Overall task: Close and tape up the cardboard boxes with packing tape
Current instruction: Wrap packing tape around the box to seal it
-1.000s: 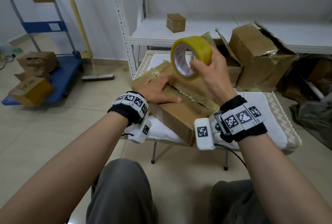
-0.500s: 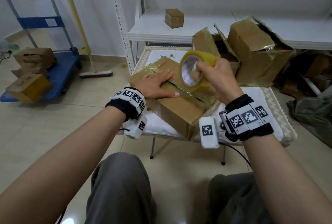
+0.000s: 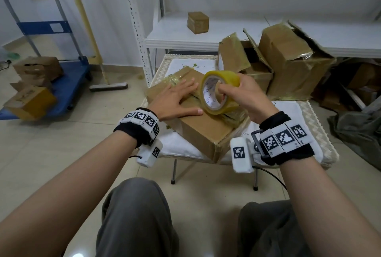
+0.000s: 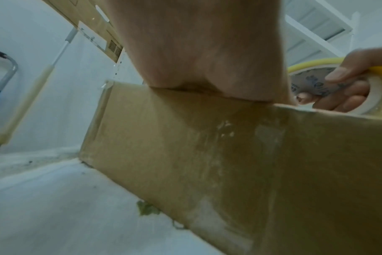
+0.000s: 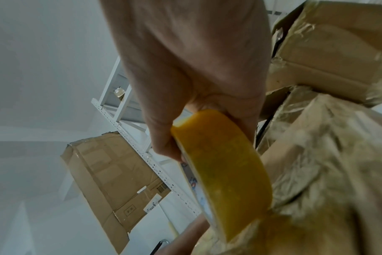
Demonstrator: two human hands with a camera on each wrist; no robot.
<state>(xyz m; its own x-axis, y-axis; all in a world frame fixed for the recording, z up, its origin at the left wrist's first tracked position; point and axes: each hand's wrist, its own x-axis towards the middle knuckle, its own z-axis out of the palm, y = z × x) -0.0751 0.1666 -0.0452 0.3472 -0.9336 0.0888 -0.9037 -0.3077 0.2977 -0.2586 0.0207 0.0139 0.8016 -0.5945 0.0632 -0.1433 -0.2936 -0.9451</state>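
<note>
**Tape roll down on the box, left hand flat on the lid**

Nearest to me I see my knees (image 3: 134,215) in grey trousers, and both forearms reaching out over them with marker bands at the wrists.

My left hand (image 3: 175,100) lies flat on top of the cardboard box (image 3: 204,131), fingers straight and slightly spread, thumb stretched along the near edge — it presses the lid and grips nothing. The left wrist view shows the heel of this hand bearing on the top edge of the box's side wall.

My right hand (image 3: 241,96) holds the roll of yellow packing tape (image 3: 220,91): the thumb is hooked through the core and the fingers curl over the outer band. The roll stands on edge, its lower rim touching the top of the box just beside the left hand's fingertips, over the seam between the flaps. The right side of the lid is covered with shiny, wrinkled tape.

The box sits cornerwise on a small table (image 3: 321,133) with a white cloth and a woven border.

Behind it on the same table stand two more boxes (image 3: 288,67), flaps up and torn. Further back, a white shelf (image 3: 171,38) carries one small box (image 3: 198,22). Off to the left, a blue trolley (image 3: 68,87) holds several boxes, and a broom (image 3: 107,86) rests on the floor near it.
</note>
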